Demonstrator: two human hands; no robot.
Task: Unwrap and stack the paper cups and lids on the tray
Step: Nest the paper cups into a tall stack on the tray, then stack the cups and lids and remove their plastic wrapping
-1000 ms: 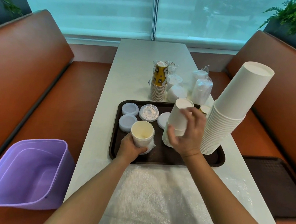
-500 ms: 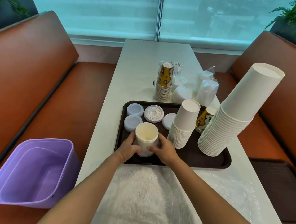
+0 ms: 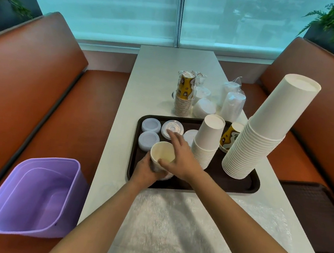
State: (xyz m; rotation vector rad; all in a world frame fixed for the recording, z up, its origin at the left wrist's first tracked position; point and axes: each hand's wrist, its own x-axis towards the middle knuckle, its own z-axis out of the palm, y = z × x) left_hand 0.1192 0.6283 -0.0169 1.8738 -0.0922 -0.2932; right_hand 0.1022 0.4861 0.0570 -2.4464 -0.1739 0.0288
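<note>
A dark brown tray [image 3: 221, 179] lies across the white table. At its near left corner my left hand [image 3: 146, 170] grips the lower wall of an upright white paper cup [image 3: 162, 153]. My right hand [image 3: 181, 158] wraps the cup's right side, thumb on the near rim and fingers reaching past the far rim. Behind the cup lie two bluish lids [image 3: 151, 124], a clear ribbed lid [image 3: 173, 127] and a white lid [image 3: 189, 134]. A short upside-down white cup stack [image 3: 210, 134], yellow printed cups [image 3: 229, 137] and a tall leaning white stack [image 3: 263, 131] fill the tray's right side.
Behind the tray stand wrapped yellow printed cups [image 3: 184, 95], wrapped white lids [image 3: 203, 107] and wrapped clear items [image 3: 232, 104]. Crumpled clear wrap [image 3: 182, 230] covers the near table. A purple bin [image 3: 30, 197] sits on the left bench, a dark tray [image 3: 313, 211] on the right bench.
My right hand let go of the short white stack, came down to the upright cup and now reaches over its far rim. My left hand stayed on the cup.
</note>
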